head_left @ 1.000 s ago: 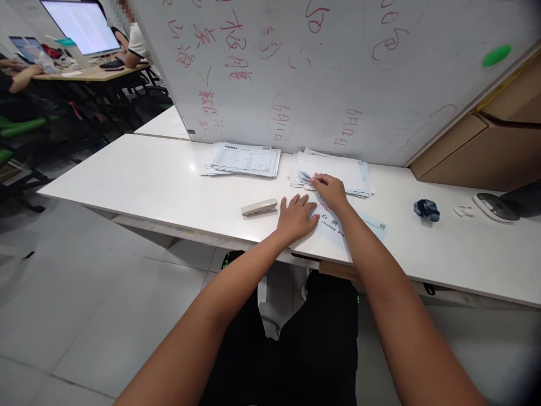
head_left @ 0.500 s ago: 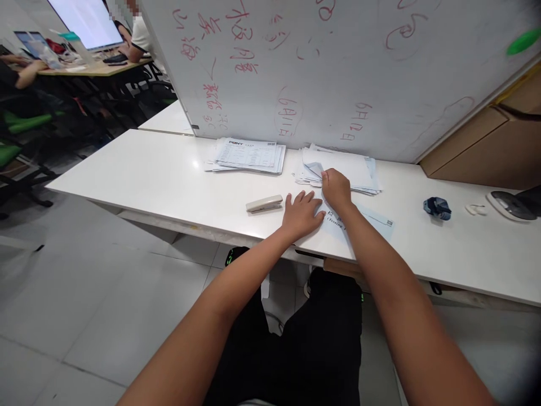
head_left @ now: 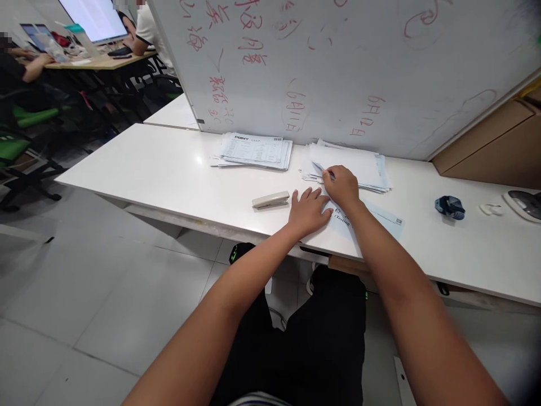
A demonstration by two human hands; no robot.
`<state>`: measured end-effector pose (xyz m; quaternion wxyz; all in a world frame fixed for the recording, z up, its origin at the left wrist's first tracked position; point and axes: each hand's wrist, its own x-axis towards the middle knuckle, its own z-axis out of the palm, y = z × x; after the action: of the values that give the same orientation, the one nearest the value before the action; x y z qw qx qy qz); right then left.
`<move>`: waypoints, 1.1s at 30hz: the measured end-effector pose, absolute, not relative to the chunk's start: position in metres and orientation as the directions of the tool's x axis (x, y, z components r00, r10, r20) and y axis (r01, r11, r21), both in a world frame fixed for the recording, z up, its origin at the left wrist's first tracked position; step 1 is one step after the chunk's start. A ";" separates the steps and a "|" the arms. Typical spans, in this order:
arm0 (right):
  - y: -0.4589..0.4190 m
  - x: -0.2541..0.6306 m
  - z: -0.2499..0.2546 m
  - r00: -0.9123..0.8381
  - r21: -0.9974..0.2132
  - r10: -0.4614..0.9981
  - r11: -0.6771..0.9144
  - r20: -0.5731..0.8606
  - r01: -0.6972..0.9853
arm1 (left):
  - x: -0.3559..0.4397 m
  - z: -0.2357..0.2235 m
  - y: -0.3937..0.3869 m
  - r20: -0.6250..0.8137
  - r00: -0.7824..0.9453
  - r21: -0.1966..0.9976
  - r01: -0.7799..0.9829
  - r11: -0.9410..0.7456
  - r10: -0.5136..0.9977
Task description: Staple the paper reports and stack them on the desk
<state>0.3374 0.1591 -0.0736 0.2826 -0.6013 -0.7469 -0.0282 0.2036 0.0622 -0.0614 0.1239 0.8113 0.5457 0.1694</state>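
My left hand (head_left: 307,213) lies flat with fingers spread, on the left part of a pale blue printed sheet (head_left: 386,219) on the table. Closed in a pinch, my right hand (head_left: 341,185) is at the near left corner of a loose paper stack (head_left: 355,160). A small bluish paper corner sticks out by its fingertips; how many sheets they grip is hidden. Left of my left hand rests a beige stapler (head_left: 271,200), apart from it. Farther back is a second stack of printed papers (head_left: 257,149), its top page headed "PONY".
A whiteboard (head_left: 321,73) with red writing stands along the table's (head_left: 169,169) back edge. To the right are a dark blue bunched item (head_left: 449,207), a small white object (head_left: 491,209) and a cardboard box (head_left: 486,146). People sit at another desk (head_left: 101,62), far left.
The lifted corner of the top sheet has come down by my right hand, whose fingers have curled in more. My left hand stays on the blue sheet. The whole view has shifted slightly.
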 end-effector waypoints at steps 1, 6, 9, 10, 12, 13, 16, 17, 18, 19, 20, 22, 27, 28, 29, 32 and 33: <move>0.159 0.335 -0.072 -0.121 -0.278 0.885 0.267 0.449 0.923 | 0.203 -0.061 0.062 0.145 0.344 0.391 0.842 -0.373 0.928; 0.161 0.318 -0.058 -0.144 -0.155 0.925 0.209 0.352 0.965 | 0.202 -0.058 0.061 0.166 0.330 0.416 0.831 -0.369 0.929; 0.165 0.311 -0.048 -0.154 -0.083 0.957 0.179 0.246 0.980 | 0.202 -0.056 0.060 0.158 0.332 0.411 0.834 -0.368 0.930; 0.167 0.309 -0.046 -0.159 -0.059 0.964 0.176 0.214 0.983 | 0.202 -0.056 0.060 0.156 0.333 0.407 0.836 -0.367 0.930; 0.168 0.309 -0.042 -0.170 -0.027 0.971 0.176 0.168 0.984 | 0.202 -0.056 0.061 0.154 0.335 0.401 0.838 -0.369 0.929; 0.169 0.309 -0.041 -0.172 -0.024 0.973 0.178 0.155 0.984 | 0.202 -0.057 0.061 0.153 0.338 0.400 0.838 -0.371 0.929; 0.167 0.313 -0.040 -0.167 -0.053 0.974 0.176 0.152 0.983 | 0.202 -0.059 0.061 0.166 0.343 0.398 0.834 -0.381 0.925; 0.166 0.314 -0.040 -0.166 -0.064 0.973 0.178 0.159 0.982 | 0.202 -0.060 0.061 0.173 0.343 0.399 0.833 -0.384 0.923; 0.165 0.315 -0.040 -0.166 -0.072 0.972 0.180 0.169 0.981 | 0.202 -0.060 0.061 0.179 0.342 0.400 0.831 -0.386 0.922; 0.165 0.315 -0.040 -0.164 -0.077 0.971 0.179 0.176 0.981 | 0.202 -0.061 0.061 0.183 0.342 0.401 0.830 -0.388 0.922; 0.165 0.315 -0.040 -0.160 -0.082 0.970 0.177 0.182 0.981 | 0.202 -0.061 0.061 0.184 0.342 0.402 0.829 -0.388 0.921; 0.165 0.316 -0.042 -0.150 -0.098 0.969 0.172 0.197 0.980 | 0.202 -0.061 0.061 0.179 0.344 0.403 0.829 -0.387 0.922; 0.169 0.317 -0.049 -0.152 -0.132 0.952 0.192 0.268 0.973 | 0.202 -0.060 0.061 0.156 0.345 0.402 0.834 -0.379 0.925; 0.170 0.317 -0.051 -0.157 -0.136 0.944 0.204 0.291 0.969 | 0.202 -0.060 0.061 0.150 0.344 0.402 0.835 -0.375 0.927; 0.172 0.318 -0.053 -0.167 -0.148 0.934 0.222 0.316 0.964 | 0.202 -0.060 0.061 0.146 0.343 0.402 0.836 -0.372 0.928; 0.178 0.320 -0.060 -0.194 -0.248 0.906 0.300 0.376 0.921 | 0.202 -0.060 0.061 0.147 0.344 0.402 0.836 -0.373 0.928; 0.180 0.320 -0.063 -0.185 -0.303 0.903 0.315 0.387 0.899 | 0.202 -0.060 0.061 0.154 0.343 0.402 0.835 -0.376 0.927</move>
<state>0.3201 0.1803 -0.0626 0.2543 -0.5854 -0.7698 0.0037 0.2020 0.0613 -0.0605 0.1271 0.8096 0.5440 0.1802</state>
